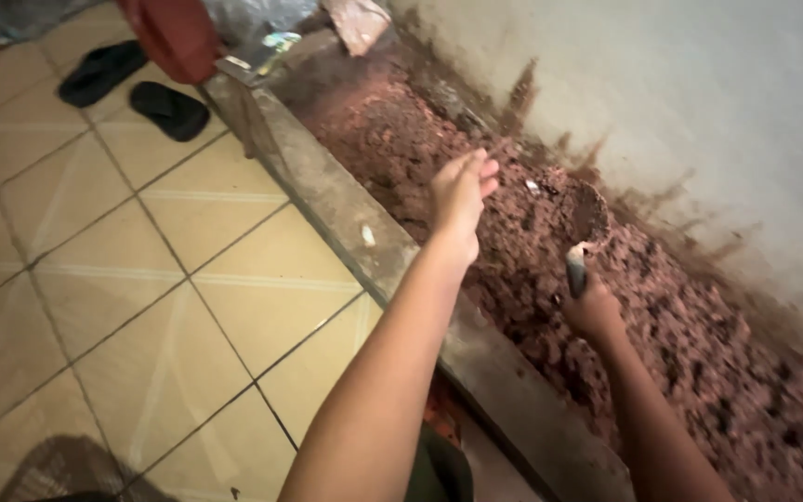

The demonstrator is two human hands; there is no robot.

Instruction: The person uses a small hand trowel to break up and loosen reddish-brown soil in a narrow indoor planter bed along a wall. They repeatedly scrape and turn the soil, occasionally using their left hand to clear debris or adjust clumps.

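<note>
Gripping a small trowel [584,240] by its handle, right hand [591,307] w/ fingers clamped, digs crumbly reddish soil [532,242] beside the wall [699,112]. Left hand [460,195] hovers above, fingers loosely apart. Trowel looks stiff, light; soil loose, prob. damp.

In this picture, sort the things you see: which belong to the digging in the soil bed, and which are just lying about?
In use: trowel in right hand; reddish soil; left hand open above it; concrete edging.

Lying about: two black sandals; red container; floor tiles.
</note>
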